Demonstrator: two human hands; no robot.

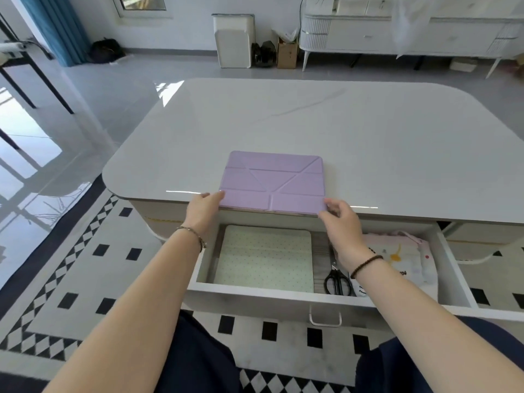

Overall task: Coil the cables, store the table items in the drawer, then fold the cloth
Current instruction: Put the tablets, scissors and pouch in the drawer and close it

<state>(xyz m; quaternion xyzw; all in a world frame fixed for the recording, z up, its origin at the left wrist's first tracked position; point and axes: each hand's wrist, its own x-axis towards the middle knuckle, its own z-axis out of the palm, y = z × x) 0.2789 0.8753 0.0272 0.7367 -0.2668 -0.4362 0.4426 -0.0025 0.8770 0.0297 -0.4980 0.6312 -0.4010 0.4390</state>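
Tablet (pixel 272 180), one, pinched by left hand (pixel 202 209) and right hand (pixel 340 224); one scissors (pixel 336 277) in drawer (pixel 255 294).

Tablet (pixel 272 180) on table (pixel 354 123) above drawer (pixel 255 291) holding scissors (pixel 336 279), perhaps pouch (pixel 408 259)

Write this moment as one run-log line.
left hand: holds purple case | right hand: pinches purple case | purple case: on table edge | drawer: open, scissors inside

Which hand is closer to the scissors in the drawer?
Right. The right hand grips the near right corner of the purple case, just over the scissors; the left hand holds its left corner, farther off.
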